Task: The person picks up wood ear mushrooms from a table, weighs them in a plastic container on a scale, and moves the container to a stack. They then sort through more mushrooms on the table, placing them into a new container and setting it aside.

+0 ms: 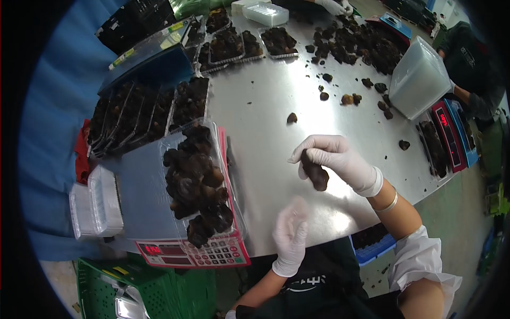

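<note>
Your right hand is clamped on a dark fungus piece: thumb and fingers pinch its upper end and the rest hangs below the glove. The piece is held clear of the worktop, to the right of the scale and well apart from it. This grip leaves most of the surface exposed, which probably serves for viewing the piece from all sides.

Your left hand is empty, with its fingers spread apart. It is blurred, and it hovers near the right front corner of the scale, just below the held piece.

On the scale stands a clear tray, heaped with dark fungus. The tray sits on the right part of the platform, so its load bears on the platform. The red keypad face stays uncovered at the front edge.

A stack of empty trays lies just left of the scale, within reach. Filled trays stand in rows behind the scale. A loose pile of the same dark pieces lies on the worktop, well apart from the scale, far behind it and to the right.
</note>
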Demonstrator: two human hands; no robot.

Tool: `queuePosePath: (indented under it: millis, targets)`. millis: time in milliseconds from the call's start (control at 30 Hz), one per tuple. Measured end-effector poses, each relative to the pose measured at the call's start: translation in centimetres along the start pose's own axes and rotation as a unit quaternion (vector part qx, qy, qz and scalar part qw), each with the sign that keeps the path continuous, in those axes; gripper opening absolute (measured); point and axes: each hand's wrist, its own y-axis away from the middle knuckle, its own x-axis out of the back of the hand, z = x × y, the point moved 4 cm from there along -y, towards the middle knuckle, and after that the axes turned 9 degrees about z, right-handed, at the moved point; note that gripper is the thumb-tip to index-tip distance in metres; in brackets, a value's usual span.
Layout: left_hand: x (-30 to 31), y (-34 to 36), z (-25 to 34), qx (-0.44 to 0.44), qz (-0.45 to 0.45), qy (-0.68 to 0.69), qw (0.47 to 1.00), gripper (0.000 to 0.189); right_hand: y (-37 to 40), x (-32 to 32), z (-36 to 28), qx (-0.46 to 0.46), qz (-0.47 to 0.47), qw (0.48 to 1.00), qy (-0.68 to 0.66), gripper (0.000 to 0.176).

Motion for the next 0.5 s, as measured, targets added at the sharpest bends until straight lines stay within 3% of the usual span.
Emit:
queuePosePath:
  millis: [33, 100, 133, 167, 233, 300, 333, 367, 433, 500]
  targets:
    - [-0.5, -0.3, 0.8, 0.007, 0.002, -0.001, 1.0, 0.044, 0.5, -0.1, 0.6, -0.007, 0.002, 1.0, -0.002, 0.027]
    - [-2.4, -2.0, 4.4, -0.089, 0.003, 0.071, 0.994, 0.069, 1.6, 0.1, 2.1, -0.005, 0.085, 0.993, 0.082, 0.023]
    - [-2.8, -2.3, 4.8, -0.083, 0.003, 0.07, 0.994, 0.069, 2.2, -0.1, 2.1, 0.013, 0.105, 0.989, 0.1, 0.02]
    - [-3.2, -2.5, 4.8, -0.052, -0.006, 0.086, 0.995, 0.061, 2.9, -0.4, 2.2, 0.008, 0.108, 0.989, 0.098, 0.02]
    - [-3.2, -2.1, 4.5, -0.018, -0.019, 0.103, 0.994, 0.053, 4.3, -0.7, 1.5, 0.06, 0.123, 0.962, 0.237, 0.019]
    - [-2.7, -1.8, 2.9, 0.087, -0.02, 0.017, 0.996, 0.042, 5.1, -0.5, 2.0, 0.07, 0.152, 0.955, 0.247, 0.012]
    - [-2.9, -1.6, 2.9, 0.102, -0.005, 0.035, 0.994, 0.026, 5.5, -0.4, 1.7, 0.125, 0.172, 0.929, 0.301, 0.012]
    - [-2.8, -1.5, 2.9, 0.104, -0.006, 0.033, 0.994, 0.026, 5.9, -0.4, 1.5, 0.179, 0.191, 0.898, 0.353, 0.011]
    - [-2.5, -1.3, 2.5, 0.182, -0.055, 0.014, 0.982, 0.023, 6.1, 0.0, 1.9, 0.185, 0.199, 0.9, 0.342, 0.012]
    - [-2.0, -0.9, 2.3, 0.2, -0.068, 0.016, 0.977, 0.021, 6.1, 0.5, 2.2, 0.194, 0.205, 0.9, 0.331, 0.012]
